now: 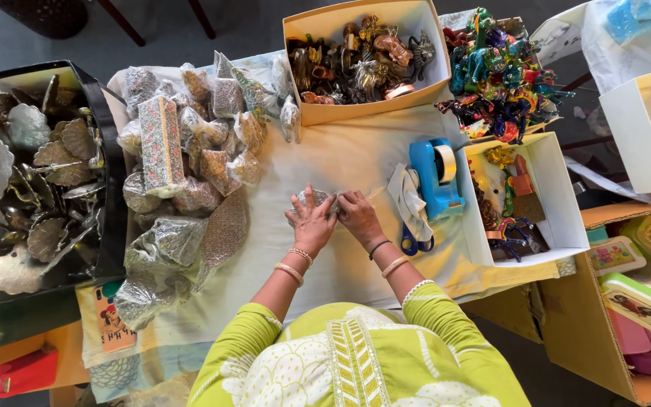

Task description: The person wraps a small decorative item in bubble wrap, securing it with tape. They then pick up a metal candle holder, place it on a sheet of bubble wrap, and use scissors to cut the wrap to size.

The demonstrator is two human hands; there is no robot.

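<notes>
Both my hands are closed over one small piece in clear crinkly wrap (312,200), pinned to the cream cloth (340,158) at the middle of the table — my left hand (311,222) covers most of it, my right hand (357,213) pinches the wrap at its right edge. I judge this one half done: wrapped, but not yet sealed.

To my left lies the heap of wrapped pieces (190,151), a good many finished. Ahead, the tan box of bronze-coloured figurines (359,60) is full, and the pile of bright painted figurines (495,71) beside it is unwrapped — so plenty is left. The blue tape dispenser (436,177) and blue-handled scissors (414,243) sit just right of my right hand.
</notes>
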